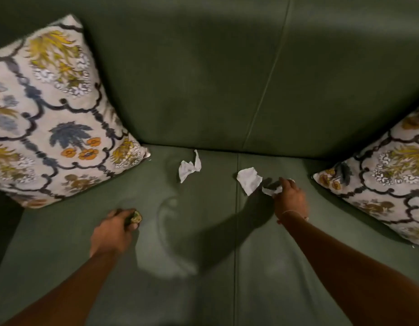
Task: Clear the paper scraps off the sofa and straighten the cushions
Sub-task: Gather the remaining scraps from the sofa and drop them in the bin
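Note:
A green sofa seat [203,231] holds white paper scraps. One crumpled scrap [189,169] lies near the backrest at the centre. A second scrap [249,180] lies to its right. My right hand [290,200] pinches a third small white scrap [270,190] on the seat. My left hand [114,231] is closed around a small crumpled greenish-yellow scrap [136,217] low over the left of the seat. A floral cushion [53,118] leans tilted against the left corner. Another floral cushion [389,177] lies slanted at the right.
The green backrest [203,78] rises behind the scraps, with a seam running down its right half. A seam also divides the seat between the two loose scraps. A dark gap shows at the far left beside the left cushion.

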### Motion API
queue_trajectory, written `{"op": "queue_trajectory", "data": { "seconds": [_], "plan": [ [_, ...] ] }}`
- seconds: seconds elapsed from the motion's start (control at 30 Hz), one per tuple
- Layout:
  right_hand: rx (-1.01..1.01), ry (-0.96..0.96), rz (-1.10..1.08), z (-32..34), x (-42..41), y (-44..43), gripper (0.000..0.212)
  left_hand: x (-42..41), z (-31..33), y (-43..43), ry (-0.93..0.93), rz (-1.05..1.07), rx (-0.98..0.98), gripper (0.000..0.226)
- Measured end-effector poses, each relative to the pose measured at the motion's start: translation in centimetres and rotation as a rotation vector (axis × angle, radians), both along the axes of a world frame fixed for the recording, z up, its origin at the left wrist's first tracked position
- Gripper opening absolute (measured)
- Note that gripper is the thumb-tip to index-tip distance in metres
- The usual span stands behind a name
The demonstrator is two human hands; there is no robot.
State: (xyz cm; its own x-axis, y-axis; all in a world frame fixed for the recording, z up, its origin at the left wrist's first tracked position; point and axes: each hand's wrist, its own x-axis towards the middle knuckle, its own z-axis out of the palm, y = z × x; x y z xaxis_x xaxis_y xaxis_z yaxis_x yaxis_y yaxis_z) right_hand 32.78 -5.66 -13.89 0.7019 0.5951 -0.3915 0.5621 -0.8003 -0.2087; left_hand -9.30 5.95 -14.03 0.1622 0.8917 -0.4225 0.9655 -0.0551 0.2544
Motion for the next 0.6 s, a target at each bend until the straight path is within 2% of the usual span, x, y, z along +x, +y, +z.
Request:
{"op": "queue_trajectory", "data": {
  "seconds": [0.07,0.17,0.27,0.4,0.53,0.6],
  "plan": [
    [-0.067,0.002,0.033,-1.4,1.5,-0.1,0.063,-0.2,-0.8,-0.1,0.010,-0.041,0.047,0.035],
    [-0.052,-0.075,0.090,-3.0,1.9,-1.2,0.048,-0.2,-1.5,-0.1,0.047,-0.096,0.101,0.034],
    [0.044,-0.141,0.083,-3.2,1.4,-2.6,0.027,0.6,-1.3,-0.1,0.063,-0.125,0.124,0.016],
    [0.124,-0.012,-0.001,-1.8,0.5,-3.4,0.016,4.4,-0.2,0.9,-0.016,-0.142,0.202,0.010],
    [0.336,-0.104,0.195,-0.3,-1.1,-2.2,0.014,10.8,1.1,4.1,-0.163,-0.193,0.264,0.013],
    [0.356,-0.142,0.278,-0.1,-1.5,0.0,0.011,14.2,1.1,5.9,-0.194,-0.249,0.261,0.013]
  ]
}}
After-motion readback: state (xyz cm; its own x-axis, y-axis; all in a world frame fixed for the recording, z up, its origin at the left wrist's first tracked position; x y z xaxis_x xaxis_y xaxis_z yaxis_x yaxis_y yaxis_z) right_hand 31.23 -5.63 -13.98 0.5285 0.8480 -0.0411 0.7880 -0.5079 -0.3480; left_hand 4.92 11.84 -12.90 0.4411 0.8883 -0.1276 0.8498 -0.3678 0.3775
